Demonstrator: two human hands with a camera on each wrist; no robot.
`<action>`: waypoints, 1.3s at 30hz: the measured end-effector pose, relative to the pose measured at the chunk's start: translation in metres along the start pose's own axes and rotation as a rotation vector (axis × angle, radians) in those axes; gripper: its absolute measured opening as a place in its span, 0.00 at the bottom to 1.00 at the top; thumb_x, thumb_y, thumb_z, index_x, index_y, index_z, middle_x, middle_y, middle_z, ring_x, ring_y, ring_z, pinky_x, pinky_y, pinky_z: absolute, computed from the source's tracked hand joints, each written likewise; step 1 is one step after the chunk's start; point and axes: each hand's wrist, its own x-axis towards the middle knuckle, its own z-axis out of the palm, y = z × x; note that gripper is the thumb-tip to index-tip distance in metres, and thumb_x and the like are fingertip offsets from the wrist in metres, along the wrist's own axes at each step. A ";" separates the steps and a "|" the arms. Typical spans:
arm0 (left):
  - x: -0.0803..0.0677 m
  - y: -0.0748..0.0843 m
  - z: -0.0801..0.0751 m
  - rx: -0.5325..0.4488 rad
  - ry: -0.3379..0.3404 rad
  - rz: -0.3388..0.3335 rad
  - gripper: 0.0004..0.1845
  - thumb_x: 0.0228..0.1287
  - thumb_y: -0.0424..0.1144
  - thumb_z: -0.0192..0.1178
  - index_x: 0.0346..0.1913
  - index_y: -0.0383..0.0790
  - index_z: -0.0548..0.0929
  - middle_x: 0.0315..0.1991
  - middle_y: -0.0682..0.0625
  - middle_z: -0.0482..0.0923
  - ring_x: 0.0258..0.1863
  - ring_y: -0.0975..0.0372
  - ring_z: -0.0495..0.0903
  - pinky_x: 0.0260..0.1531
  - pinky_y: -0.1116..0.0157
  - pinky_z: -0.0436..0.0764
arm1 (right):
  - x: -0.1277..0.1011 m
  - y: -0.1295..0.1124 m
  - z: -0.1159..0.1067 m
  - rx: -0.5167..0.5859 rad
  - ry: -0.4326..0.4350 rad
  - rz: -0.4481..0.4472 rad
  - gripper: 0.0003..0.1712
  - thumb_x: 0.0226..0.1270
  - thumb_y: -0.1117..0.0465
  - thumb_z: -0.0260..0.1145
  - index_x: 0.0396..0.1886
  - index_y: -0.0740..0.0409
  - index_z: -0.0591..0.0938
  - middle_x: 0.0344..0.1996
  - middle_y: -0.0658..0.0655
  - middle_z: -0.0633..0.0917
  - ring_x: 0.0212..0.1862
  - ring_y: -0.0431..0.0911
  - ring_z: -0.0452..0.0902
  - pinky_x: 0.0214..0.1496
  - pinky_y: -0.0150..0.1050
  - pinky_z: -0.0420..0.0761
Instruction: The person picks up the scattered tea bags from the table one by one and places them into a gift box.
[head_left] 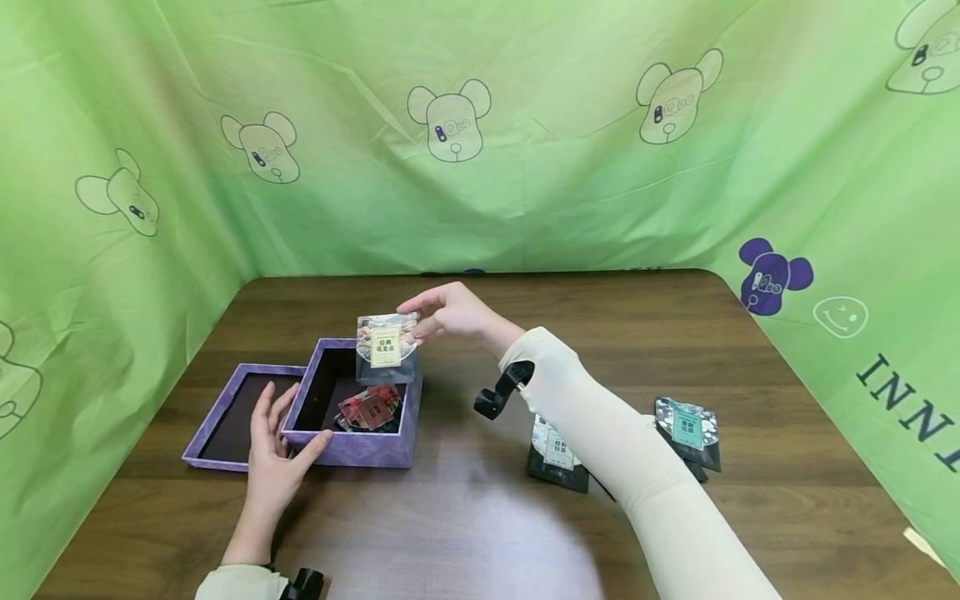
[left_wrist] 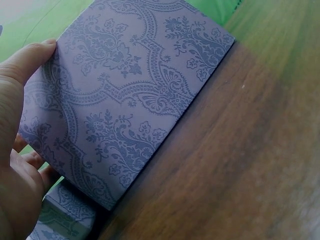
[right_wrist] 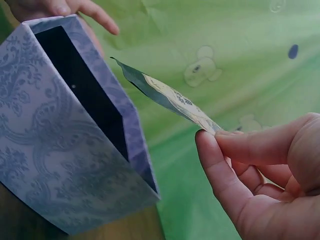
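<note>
Pale sleeve (head_left: 645, 475) foremost, right hand (head_left: 457, 312) pinches a flat, printed sachet (head_left: 386, 347); left hand (head_left: 277, 467) grips purple box (head_left: 363, 450).

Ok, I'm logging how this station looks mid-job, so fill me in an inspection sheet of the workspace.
Surface: brown wood-grain table, glare near the front middle.
Job's things: open purple box with a red packet inside; shallow purple lid at its left, inside up; white-label packet and teal-label packet on the table's right, another peeking from under the latter.
Clutter: pale strip at the table's right edge, too small to identify.
Hands: left hand grips the box's near-left corner; right hand pinches a yellow-label packet off the table.
Cables: nothing seen.
Surroundings: green cloth printed with bear heads.
</note>
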 end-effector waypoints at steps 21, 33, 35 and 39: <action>-0.001 0.000 0.000 -0.013 0.003 -0.029 0.51 0.50 0.10 0.61 0.76 0.35 0.50 0.64 0.59 0.69 0.62 0.70 0.68 0.57 0.77 0.67 | 0.014 0.014 0.062 -0.199 -0.150 0.088 0.20 0.57 0.83 0.60 0.51 0.75 0.82 0.21 0.53 0.73 0.22 0.42 0.81 0.40 0.45 0.85; -0.002 0.001 0.001 0.004 0.000 -0.039 0.51 0.50 0.10 0.61 0.76 0.34 0.49 0.64 0.58 0.68 0.63 0.70 0.67 0.57 0.77 0.66 | 0.017 0.016 0.066 -0.599 -0.176 -0.047 0.16 0.59 0.78 0.61 0.44 0.67 0.87 0.32 0.58 0.89 0.35 0.51 0.87 0.39 0.36 0.83; -0.001 0.001 0.001 0.013 -0.002 -0.043 0.52 0.50 0.11 0.61 0.76 0.35 0.49 0.64 0.58 0.68 0.63 0.70 0.67 0.57 0.77 0.66 | 0.016 0.013 0.064 -0.674 -0.176 -0.083 0.15 0.60 0.75 0.63 0.45 0.65 0.88 0.36 0.58 0.89 0.37 0.46 0.86 0.39 0.29 0.80; -0.001 0.001 0.000 0.027 -0.001 -0.046 0.52 0.51 0.11 0.61 0.76 0.37 0.49 0.65 0.59 0.68 0.63 0.71 0.66 0.57 0.77 0.66 | 0.014 0.009 0.062 -0.711 -0.184 -0.114 0.15 0.59 0.73 0.66 0.46 0.62 0.87 0.39 0.58 0.89 0.39 0.40 0.84 0.37 0.24 0.75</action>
